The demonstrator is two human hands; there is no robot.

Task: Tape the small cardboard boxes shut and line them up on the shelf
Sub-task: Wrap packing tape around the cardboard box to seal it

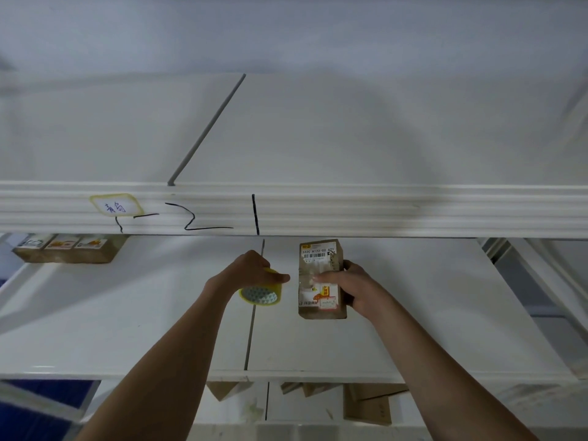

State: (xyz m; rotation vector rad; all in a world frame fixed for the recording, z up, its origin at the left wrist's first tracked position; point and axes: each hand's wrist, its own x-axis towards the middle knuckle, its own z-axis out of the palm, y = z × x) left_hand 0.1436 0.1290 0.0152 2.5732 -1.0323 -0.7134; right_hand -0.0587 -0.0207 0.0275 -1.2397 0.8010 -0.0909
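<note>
My left hand curls over a yellow-rimmed tape roll above the middle of the white shelf, while my right hand wraps round a small cardboard box, thumb pressed across its labelled top. The box sits right of the shelf's centre seam, beside the roll. Three more labelled boxes stand together at the shelf's far left corner.

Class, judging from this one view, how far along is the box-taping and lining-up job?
Done: three labelled boxes already sit in a row at the back left of the shelf. In hand: the right hand grips a box, and the left hand holds the tape roll beside it. Left: placing this box with the row; whether it is fully taped is unclear.
</note>
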